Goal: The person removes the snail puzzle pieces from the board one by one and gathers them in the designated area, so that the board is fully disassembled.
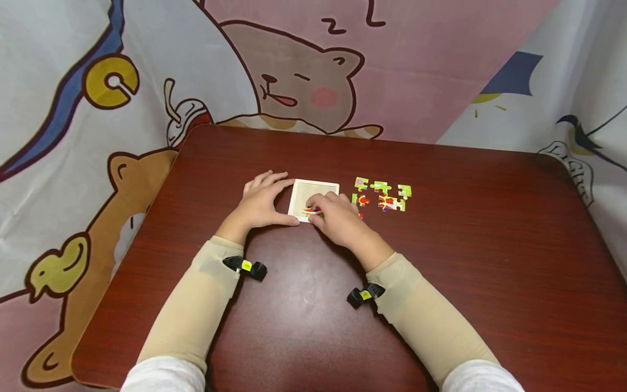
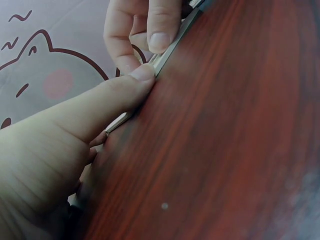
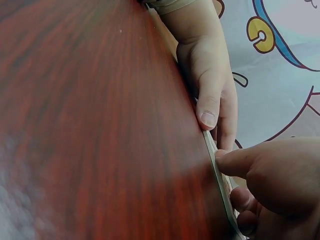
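A small white puzzle tray with a beige inside lies flat on the table. My left hand is at its left side, fingers spread and fairly straight, the index finger by the upper left corner and the thumb touching the lower left corner. Over the tray's lower right part, my right hand pinches a colourful puzzle piece with curled fingers and thumb; the hand covers part of it. In the right wrist view the right thumb lies against the tray's near edge. Both wrist views show the tray only edge-on.
Several loose jigsaw pieces, green with red and white bits, lie right of the tray. Some are partly behind the right hand. The dark red wooden table reaches a cartoon-printed curtain at the back and left.
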`<state>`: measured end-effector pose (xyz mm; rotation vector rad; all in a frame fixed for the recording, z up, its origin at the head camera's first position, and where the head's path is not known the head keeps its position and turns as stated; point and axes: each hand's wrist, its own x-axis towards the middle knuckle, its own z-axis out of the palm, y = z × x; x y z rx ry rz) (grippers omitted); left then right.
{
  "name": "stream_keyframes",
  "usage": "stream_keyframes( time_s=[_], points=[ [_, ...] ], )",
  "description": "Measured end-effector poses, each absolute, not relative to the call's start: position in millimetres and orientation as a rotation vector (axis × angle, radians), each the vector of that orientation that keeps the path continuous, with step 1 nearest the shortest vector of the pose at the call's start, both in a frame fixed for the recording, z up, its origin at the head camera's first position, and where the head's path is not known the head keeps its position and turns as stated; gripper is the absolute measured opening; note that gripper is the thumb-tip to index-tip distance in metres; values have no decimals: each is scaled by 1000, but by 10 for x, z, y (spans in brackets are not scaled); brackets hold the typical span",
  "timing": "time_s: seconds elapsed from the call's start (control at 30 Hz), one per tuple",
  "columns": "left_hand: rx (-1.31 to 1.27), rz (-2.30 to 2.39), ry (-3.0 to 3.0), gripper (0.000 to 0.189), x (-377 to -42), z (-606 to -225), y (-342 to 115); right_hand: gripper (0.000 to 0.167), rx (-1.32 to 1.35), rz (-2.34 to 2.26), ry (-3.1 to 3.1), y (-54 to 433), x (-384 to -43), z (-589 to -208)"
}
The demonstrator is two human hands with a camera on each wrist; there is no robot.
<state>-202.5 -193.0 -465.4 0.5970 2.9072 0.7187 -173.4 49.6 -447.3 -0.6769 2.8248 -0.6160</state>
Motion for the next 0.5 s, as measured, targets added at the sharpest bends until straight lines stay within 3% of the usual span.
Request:
stream_keyframes(
  time_s=[0.5],
  points=[
    [587, 722, 2908, 109, -2018, -4642, -1922, 33, -663, -699, 2812, 520, -1736, -4485]
  ],
)
